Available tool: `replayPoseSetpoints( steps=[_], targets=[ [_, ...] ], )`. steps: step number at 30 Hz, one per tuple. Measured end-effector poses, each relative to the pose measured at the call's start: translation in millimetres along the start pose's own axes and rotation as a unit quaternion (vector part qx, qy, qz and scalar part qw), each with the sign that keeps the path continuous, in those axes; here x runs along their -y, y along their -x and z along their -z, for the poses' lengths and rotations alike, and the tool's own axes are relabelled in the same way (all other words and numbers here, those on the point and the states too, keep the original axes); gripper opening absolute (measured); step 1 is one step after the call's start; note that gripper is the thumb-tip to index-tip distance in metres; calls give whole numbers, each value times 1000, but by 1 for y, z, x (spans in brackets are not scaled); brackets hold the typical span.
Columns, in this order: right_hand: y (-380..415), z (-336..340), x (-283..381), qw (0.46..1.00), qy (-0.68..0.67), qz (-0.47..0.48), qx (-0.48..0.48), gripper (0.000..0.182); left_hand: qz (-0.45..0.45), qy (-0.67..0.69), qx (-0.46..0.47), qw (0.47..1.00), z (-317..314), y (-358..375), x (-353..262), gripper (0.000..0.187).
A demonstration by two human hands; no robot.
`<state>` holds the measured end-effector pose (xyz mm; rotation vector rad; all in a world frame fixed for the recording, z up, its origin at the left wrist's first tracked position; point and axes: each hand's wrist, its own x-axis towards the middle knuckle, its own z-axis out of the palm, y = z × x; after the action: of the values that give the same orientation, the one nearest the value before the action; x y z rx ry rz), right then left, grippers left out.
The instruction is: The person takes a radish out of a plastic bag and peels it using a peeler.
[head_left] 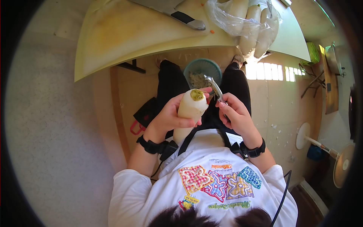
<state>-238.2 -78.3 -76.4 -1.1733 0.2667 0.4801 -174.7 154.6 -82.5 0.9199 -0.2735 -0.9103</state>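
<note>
A thick white radish (190, 107) with a greenish-brown cut top is wrapped in my left hand (174, 112), held upright against my lap with its top toward the table. My right hand (236, 112) closes around the handle of a metal peeler (214, 87). The peeler's head points away from me, just right of the radish's top and apart from it. Beyond both hands, a teal basin (209, 65) stands on the floor between my feet with pale peelings (197, 80) in it.
Ahead is a table with a worn cutting board (124, 34). On it lie a black-handled knife (188, 20) and a clear plastic bag (223, 19) of several white radishes (249, 36). A pedestal fan (342, 162) stands at right. A dark bag (146, 112) lies left of my leg.
</note>
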Motion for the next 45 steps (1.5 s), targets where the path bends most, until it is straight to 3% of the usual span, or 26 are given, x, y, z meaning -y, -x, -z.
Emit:
replayPoseSetpoints(
  steps=[11, 14, 23, 24, 27, 29, 38, 41, 42, 44, 45],
  targets=[
    [0, -4, -4, 998, 59, -2, -8, 17, 34, 31, 23, 999, -4, 0, 6, 74],
    [-1, -3, -5, 998, 64, 2, -9, 17, 52, -1, -13, 999, -10, -1, 4, 90],
    [0, 1, -1, 999, 41, -22, -8, 17, 54, -38, -31, 997, -5, 1, 6, 86],
    [1, 1, 1, 999, 41, -23, -8, 17, 45, -32, -13, 998, 3, 1, 10, 77],
    [4, -1, 5, 992, 114, 18, -52, 17, 28, -6, -16, 999, 3, 4, 8, 71],
    [11, 0, 11, 944, 270, 158, -104, 17, 19, 13, -37, 999, 3, 6, 6, 71],
    [-14, 3, 31, 910, 227, 291, -191, 16, -3, -4, -130, 992, 5, 20, 1, 76],
    [-53, 9, 17, 902, 207, 328, -189, 17, 16, 3, -113, 993, 10, 24, 5, 75],
    [-64, 15, 13, 901, 209, 329, -189, 17, 15, 3, -111, 994, 10, 25, 7, 75],
    [-83, 20, 12, 940, 239, 129, -206, 22, 23, 2, -109, 994, 13, 25, 9, 75],
    [-86, 20, 13, 940, 244, 130, -202, 22, 18, 4, -111, 994, 15, 24, 7, 75]
  ],
)
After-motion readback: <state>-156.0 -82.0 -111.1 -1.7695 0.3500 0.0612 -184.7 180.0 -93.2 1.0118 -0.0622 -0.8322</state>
